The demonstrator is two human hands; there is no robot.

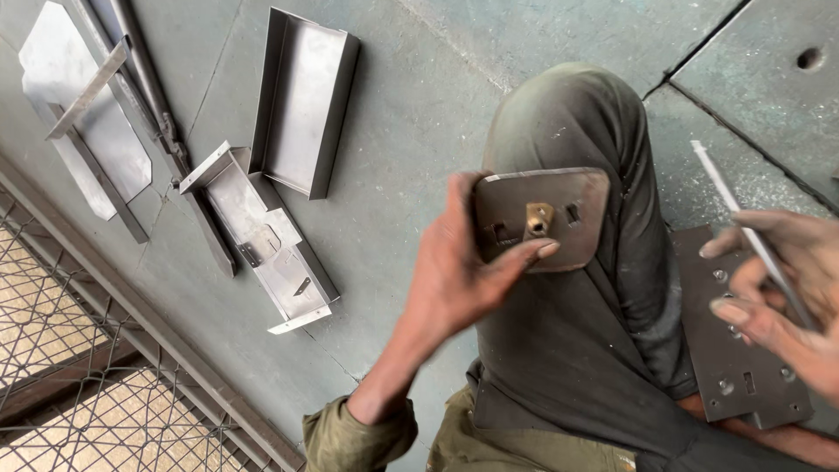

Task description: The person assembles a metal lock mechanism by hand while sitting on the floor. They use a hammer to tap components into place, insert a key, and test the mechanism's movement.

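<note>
Seen from above, the left hand (454,271) has its grip closed around a dark metal lock plate (542,218) with a brass centre, held over a raised knee. At right, the right hand (782,293) pinches a thin pale rod (730,197) above a second plate (730,350). Far left on the grey floor (411,114) lie folded sheet-metal trays (301,100).

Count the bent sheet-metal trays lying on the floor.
2. One open sheet-metal tray lies at top centre; a second tray with small fittings lies just below and to its left. A flat sheet piece at far left is not a tray. More may lie out of view.
</note>
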